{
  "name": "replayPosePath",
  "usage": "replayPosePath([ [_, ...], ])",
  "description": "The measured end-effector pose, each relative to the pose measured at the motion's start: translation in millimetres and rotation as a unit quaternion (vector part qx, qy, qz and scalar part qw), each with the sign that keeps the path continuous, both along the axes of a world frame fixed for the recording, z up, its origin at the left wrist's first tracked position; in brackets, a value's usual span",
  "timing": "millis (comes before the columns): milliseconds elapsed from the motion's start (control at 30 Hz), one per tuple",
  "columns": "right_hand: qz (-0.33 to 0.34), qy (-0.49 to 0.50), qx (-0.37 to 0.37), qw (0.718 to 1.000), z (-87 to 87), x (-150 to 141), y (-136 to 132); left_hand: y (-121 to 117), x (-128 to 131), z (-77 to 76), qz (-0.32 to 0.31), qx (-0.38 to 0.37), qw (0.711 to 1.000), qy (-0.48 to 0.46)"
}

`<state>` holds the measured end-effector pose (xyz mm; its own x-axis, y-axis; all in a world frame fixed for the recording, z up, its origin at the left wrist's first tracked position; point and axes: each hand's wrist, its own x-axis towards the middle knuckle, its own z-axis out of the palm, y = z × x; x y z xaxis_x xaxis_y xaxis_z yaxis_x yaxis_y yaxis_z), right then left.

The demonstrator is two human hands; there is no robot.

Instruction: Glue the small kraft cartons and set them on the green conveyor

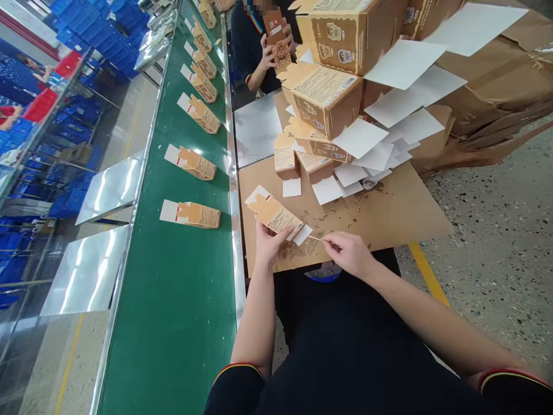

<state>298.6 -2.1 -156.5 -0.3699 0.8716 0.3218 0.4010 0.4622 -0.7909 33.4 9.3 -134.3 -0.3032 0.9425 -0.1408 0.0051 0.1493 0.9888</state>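
Note:
A small tan carton (276,216) with an open white flap lies tilted on the brown cardboard sheet (389,210) in front of me. My left hand (268,241) grips its near end, fingers closed around it. My right hand (348,252) pinches a thin stick (316,238), whose tip touches the carton's white flap (302,234). Dark glue stains mark the cardboard under the flap.
A green conveyor belt (181,311) runs along the left, carrying several folded cartons (197,214). A heap of cartons and white cards (358,138) sits beyond, with a small glue pot (368,183) at its edge. A person (259,46) farther up holds a carton.

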Motion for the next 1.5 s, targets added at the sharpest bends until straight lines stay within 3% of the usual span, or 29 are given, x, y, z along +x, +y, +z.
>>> replayPosePath([
  [100,0.021,-0.028,0.007,0.999,-18.4,-27.0,-3.4,-0.1,1.5,-1.9,-0.003,0.009,1.0,0.012],
  [200,0.039,-0.052,0.017,0.998,-22.5,-30.0,1.7,-3.8,3.5,-3.2,-0.004,0.01,1.0,0.023],
  [367,-0.002,0.002,0.009,1.0,-5.8,-1.7,-1.0,-13.0,15.1,-10.9,0.003,0.007,0.999,0.052],
  [600,-0.102,0.049,-0.048,0.992,10.2,45.3,-25.3,-27.2,31.7,-22.8,0.014,0.044,0.984,0.171],
  [900,-0.094,0.084,-0.059,0.99,12.0,37.3,-39.3,-22.8,29.6,-19.0,0.037,0.015,0.987,0.157],
  [967,-0.099,0.09,-0.058,0.989,11.9,39.3,-38.5,-27.6,15.2,-14.1,0.068,-0.011,0.99,0.122],
  [1067,-0.113,0.094,-0.05,0.988,9.7,48.9,-37.4,-43.8,-29.9,-3.6,0.162,-0.003,0.983,0.09],
  [1167,-0.121,0.092,-0.045,0.987,4.7,58.8,-35.8,-67.5,-90.3,7.5,0.283,0.034,0.953,0.104],
  [1267,-0.117,0.093,-0.043,0.988,-0.4,61.2,-32.4,-88.5,-138.8,10.8,0.383,0.026,0.915,0.127],
  [1400,-0.109,0.092,-0.039,0.989,-1.7,56.6,-27.1,-105.5,-162.9,-0.8,0.385,-0.014,0.911,0.149],
  [1433,-0.11,0.093,-0.036,0.989,-1.3,56.6,-26.1,-109.7,-162.9,-4.8,0.394,-0.01,0.901,0.183],
  [1500,-0.116,0.095,-0.03,0.988,-0.5,59.7,-25.2,-117.8,-158.6,-11.9,0.442,0.033,0.85,0.286],
])
